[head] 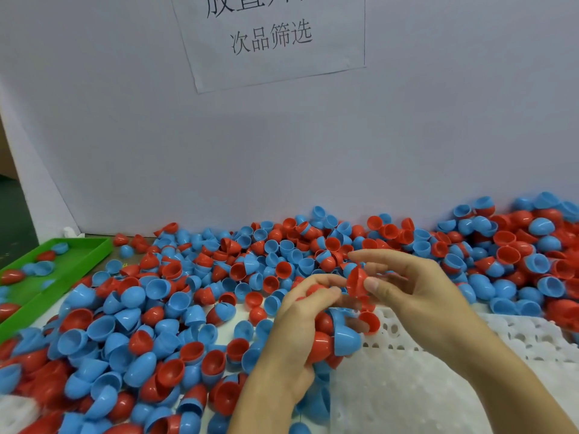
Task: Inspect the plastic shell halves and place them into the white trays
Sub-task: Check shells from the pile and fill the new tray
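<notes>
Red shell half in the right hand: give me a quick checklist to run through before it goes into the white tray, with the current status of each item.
1. Right hand pinches the red half between thumb and fingers: ok.
2. Half free of defects: cannot tell, surface too blurred.
3. Left hand secure on its bunch of shells: ok, fingers curled round several red and blue ones.
4. White tray within reach below the hands: ok.
5. Tray pockets free near the hands: ok, empty holes show.
6. Green tray at far left already holds a few shells; its purpose: cannot tell.
</notes>
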